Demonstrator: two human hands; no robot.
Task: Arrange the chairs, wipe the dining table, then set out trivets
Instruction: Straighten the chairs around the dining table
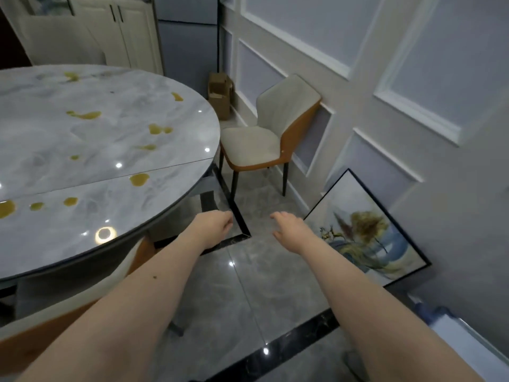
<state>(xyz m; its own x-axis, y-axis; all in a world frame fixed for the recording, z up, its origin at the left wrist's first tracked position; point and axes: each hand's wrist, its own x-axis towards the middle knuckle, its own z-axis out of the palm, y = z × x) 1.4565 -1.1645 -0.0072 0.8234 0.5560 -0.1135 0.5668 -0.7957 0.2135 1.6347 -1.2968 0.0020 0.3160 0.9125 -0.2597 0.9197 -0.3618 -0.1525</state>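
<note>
Marble-patterned grey stone made the top of the round dining table (91, 139), which filled the left half of the view. Yellow-brown spills (84, 114) lay scattered over its glossy surface, from the far side to the near left edge, and a thin seam crossed the top from left to right.

Both bare arms reached forward over the grey tiled floor (248, 285), near the right edge of the table. The left hand (216, 226) had its fingers loosely curled downward and held nothing. The right hand (289, 228) was spread, the fingers relaxed and apart, also empty. The two hands were near each other but not touching — and neither touched any furniture.

Farther away, a beige chair (261, 133) with an orange shell and dark legs stood between the table and the panelled wall (385, 78). Its seat was just beside the table rim, and its back was turned toward the wall. A second chair (132, 260) of the same colours was at the near left, mostly hidden under the table edge and behind the left arm.

A framed picture (366, 232) leaned against the wall at the right. A cardboard box (220, 97) stood in the far corner, beside the cream cabinets (121, 34).
</note>
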